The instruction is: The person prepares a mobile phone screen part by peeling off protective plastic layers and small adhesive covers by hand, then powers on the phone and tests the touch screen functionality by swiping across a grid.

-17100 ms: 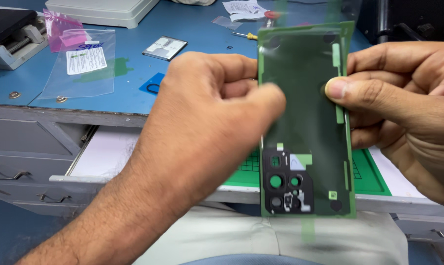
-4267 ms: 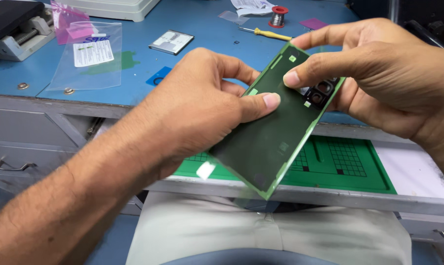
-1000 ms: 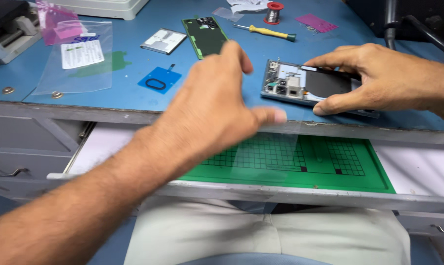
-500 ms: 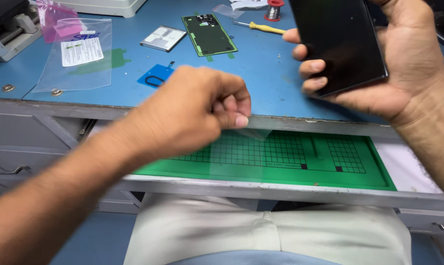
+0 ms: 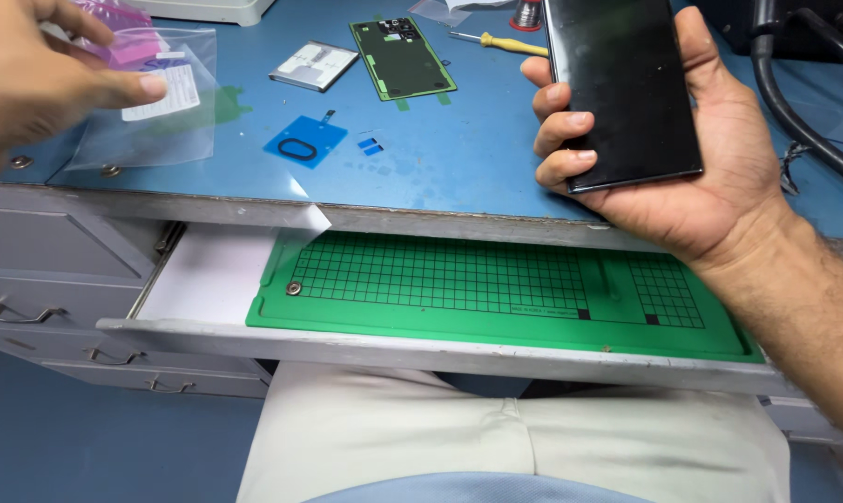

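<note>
My right hand (image 5: pixel 710 186) is closed around a black phone (image 5: pixel 626 84), held screen up over the right part of the blue desk (image 5: pixel 458 158). My left hand (image 5: pixel 40 84) hovers at the upper left with thumb and fingers apart, holding nothing I can see, just above a clear plastic bag (image 5: pixel 161 116). A green phone back cover (image 5: pixel 403 58) lies flat on the desk between the two hands. A small piece of clear film (image 5: pixel 311 219) rests at the desk's front edge.
An open drawer holds a green gridded mat (image 5: pixel 496 289). On the desk lie a silver flat part (image 5: pixel 314 65), a blue sticker with a black ring (image 5: pixel 300 147), a yellow screwdriver (image 5: pixel 500 42) and a pink bag (image 5: pixel 114 17). Black cables (image 5: pixel 803 93) run at the right.
My left hand has swung from over the drawer up to the far left by the clear bag. My right hand lifted the phone off the desk, screen up, and still grips it.
</note>
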